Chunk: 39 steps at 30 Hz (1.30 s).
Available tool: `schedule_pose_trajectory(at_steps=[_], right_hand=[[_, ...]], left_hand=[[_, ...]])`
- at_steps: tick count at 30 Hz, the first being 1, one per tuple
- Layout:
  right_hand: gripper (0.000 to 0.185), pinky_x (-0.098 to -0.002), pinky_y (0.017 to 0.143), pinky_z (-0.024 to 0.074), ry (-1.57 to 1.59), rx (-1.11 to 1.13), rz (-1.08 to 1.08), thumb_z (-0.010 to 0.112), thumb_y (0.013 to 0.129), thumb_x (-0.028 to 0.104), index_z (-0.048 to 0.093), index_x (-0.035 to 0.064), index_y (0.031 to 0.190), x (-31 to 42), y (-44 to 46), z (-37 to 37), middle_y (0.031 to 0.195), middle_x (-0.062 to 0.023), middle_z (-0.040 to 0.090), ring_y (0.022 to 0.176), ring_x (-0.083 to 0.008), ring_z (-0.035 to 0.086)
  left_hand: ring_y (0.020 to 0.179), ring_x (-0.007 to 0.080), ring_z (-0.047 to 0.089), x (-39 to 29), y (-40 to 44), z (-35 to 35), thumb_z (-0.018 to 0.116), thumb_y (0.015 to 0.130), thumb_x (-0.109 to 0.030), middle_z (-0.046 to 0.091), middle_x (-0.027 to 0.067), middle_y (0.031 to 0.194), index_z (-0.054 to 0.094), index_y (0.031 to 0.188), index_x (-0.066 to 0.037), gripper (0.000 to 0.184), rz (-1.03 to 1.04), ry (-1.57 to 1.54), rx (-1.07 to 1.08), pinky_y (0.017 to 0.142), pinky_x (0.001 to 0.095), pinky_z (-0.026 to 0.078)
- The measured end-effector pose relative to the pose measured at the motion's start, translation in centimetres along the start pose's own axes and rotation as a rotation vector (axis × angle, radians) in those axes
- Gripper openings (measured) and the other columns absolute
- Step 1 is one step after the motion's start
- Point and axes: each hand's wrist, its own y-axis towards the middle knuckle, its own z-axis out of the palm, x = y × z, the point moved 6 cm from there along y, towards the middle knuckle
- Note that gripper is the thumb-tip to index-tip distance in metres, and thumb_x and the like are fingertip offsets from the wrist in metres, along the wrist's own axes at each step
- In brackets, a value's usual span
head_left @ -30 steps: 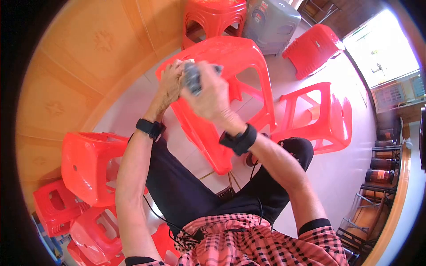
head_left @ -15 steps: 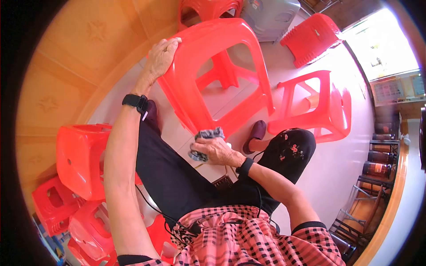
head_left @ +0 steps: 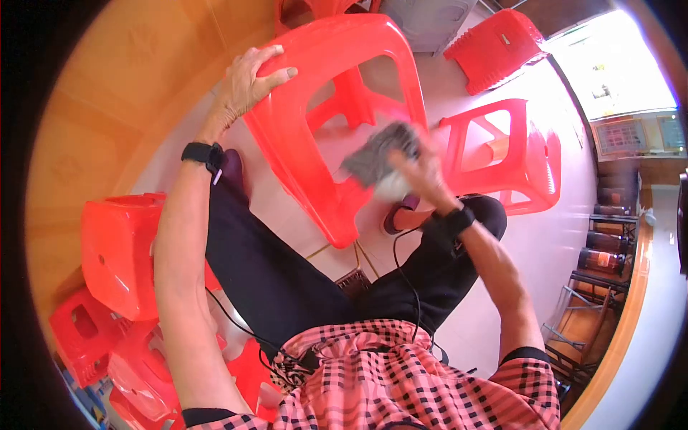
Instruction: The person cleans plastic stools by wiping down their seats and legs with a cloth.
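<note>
Tilted in front of me is a red plastic stool [head_left: 287, 163], its legs and open frame facing me. My left hand [head_left: 247, 84] grips the stool's upper left edge, thumb on the near face and fingers over the rim. A grey cloth [head_left: 381, 152] is in my right hand [head_left: 423, 175], which is blurred by motion. Cloth and hand are at the stool's lower right part, by the crossbar between its legs. Whether the cloth presses on the plastic I cannot tell.
Another red stool [head_left: 534, 161] lies on its side to the right. A stack of red stools [head_left: 494, 50] stands farther back. More red stools [head_left: 118, 251] crowd my left, beside an orange-brown panelled wall [head_left: 107, 129]. Dark racks [head_left: 609, 247] line the right side.
My right hand has moved up and to the right with the cloth, from the stool's bottom corner to its lower right leg area. My left hand still holds the upper edge, its thumb more spread.
</note>
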Motion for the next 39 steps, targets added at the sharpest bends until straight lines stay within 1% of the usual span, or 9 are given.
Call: schedule_pose_trajectory(at_steps=[5, 9, 19, 24, 28, 32, 34, 36, 39], right_hand=[[0.038, -0.0382, 0.081, 0.0481, -0.377, -0.485, 0.269, 0.064, 0.077, 0.02, 0.051, 0.0043, 0.109, -11.6, 5.7, -7.9, 0.092, -0.014, 0.063, 0.089, -0.0261, 0.063], [0.036, -0.0389, 0.079, 0.0487, -0.309, -0.59, 0.137, 0.064, 0.077, 0.019, 0.048, 0.0035, 0.106, -9.8, 3.7, -4.3, 0.09, -0.0138, 0.061, 0.086, -0.0257, 0.062], [0.035, -0.0358, 0.077, 0.0486, 0.078, -0.119, 0.14, 0.062, 0.077, 0.007, 0.049, 0.0024, 0.11, -4.9, -7.4, 8.1, 0.091, -0.0139, 0.058, 0.084, -0.0233, 0.06], [0.038, -0.0413, 0.073, 0.0507, -0.282, 0.618, -0.259, 0.07, 0.075, 0.011, 0.054, 0.0096, 0.109, -4.8, -10.9, 11.7, 0.098, -0.0109, 0.055, 0.09, -0.0347, 0.058], [0.033, -0.0424, 0.076, 0.0515, -0.459, 0.868, -0.221, 0.067, 0.076, 0.015, 0.057, 0.0136, 0.107, -4.8, -11.1, 12.7, 0.099, -0.0081, 0.058, 0.093, -0.0313, 0.06], [0.04, -0.0442, 0.071, 0.0533, -0.64, 0.963, -0.029, 0.07, 0.072, 0.023, 0.061, 0.0163, 0.11, -9.7, -11.6, 11.5, 0.101, -0.0049, 0.065, 0.088, -0.031, 0.064], [0.04, -0.0444, 0.07, 0.0537, -0.646, 0.968, 0.056, 0.071, 0.07, 0.026, 0.062, 0.0149, 0.107, -8.8, -10.8, 11.4, 0.096, -0.0083, 0.067, 0.086, -0.0318, 0.065], [0.038, -0.0435, 0.07, 0.0541, -1.013, 1.072, 0.187, 0.07, 0.069, 0.025, 0.063, 0.0112, 0.104, -9.2, -10.2, 10.9, 0.092, -0.0139, 0.067, 0.086, -0.0317, 0.066], [0.035, -0.044, 0.067, 0.0525, -0.971, 1.025, 0.039, 0.07, 0.071, 0.025, 0.062, 0.0084, 0.1, -3.6, -8.3, 11.9, 0.086, -0.0147, 0.065, 0.083, -0.0325, 0.065]], left_hand=[[0.115, 0.0366, 0.048, -0.6, -0.2, -0.5, 0.06, 0.078, -0.059, 0.056, 0.0183, 0.12, 0.059, 0.121, -0.008, 0.067, -0.051, 0.0, 0.007, 0.1, 0.0432, 0.037], [0.116, 0.0351, 0.048, 0.8, 0.2, -0.3, 0.058, 0.077, -0.061, 0.055, 0.0184, 0.124, 0.059, 0.122, -0.008, 0.07, -0.032, -0.059, -0.014, 0.101, 0.0429, 0.036], [0.118, 0.0334, 0.05, 1.0, 0.7, -0.9, 0.058, 0.076, -0.062, 0.055, 0.0205, 0.126, 0.059, 0.121, -0.003, 0.074, -0.099, -0.122, -0.012, 0.102, 0.0396, 0.036], [0.118, 0.0325, 0.051, 2.5, 2.1, -0.3, 0.059, 0.075, -0.062, 0.056, 0.0208, 0.125, 0.06, 0.121, -0.004, 0.074, -0.15, -0.198, -0.039, 0.101, 0.0383, 0.037], [0.124, 0.0274, 0.047, 2.4, 1.5, -0.7, 0.057, 0.079, -0.059, 0.055, 0.0176, 0.128, 0.057, 0.124, -0.003, 0.072, -0.166, -0.159, 0.029, 0.106, 0.0356, 0.033], [0.124, 0.0285, 0.047, 1.1, 1.5, -0.8, 0.057, 0.079, -0.06, 0.055, 0.0176, 0.128, 0.057, 0.124, -0.004, 0.072, -0.148, -0.098, 0.035, 0.106, 0.0364, 0.033], [0.124, 0.0306, 0.046, 1.0, 1.5, -0.3, 0.057, 0.078, -0.06, 0.054, 0.0181, 0.129, 0.058, 0.124, -0.006, 0.071, -0.094, -0.06, 0.005, 0.105, 0.0384, 0.032], [0.123, 0.0315, 0.046, 1.2, 1.3, -0.2, 0.057, 0.078, -0.06, 0.053, 0.0185, 0.129, 0.058, 0.124, -0.006, 0.071, -0.086, -0.067, 0.002, 0.105, 0.0391, 0.033], [0.123, 0.0325, 0.046, 1.3, 1.1, 0.0, 0.058, 0.078, -0.06, 0.053, 0.019, 0.129, 0.058, 0.123, -0.007, 0.07, -0.099, -0.098, -0.014, 0.105, 0.0401, 0.032]])
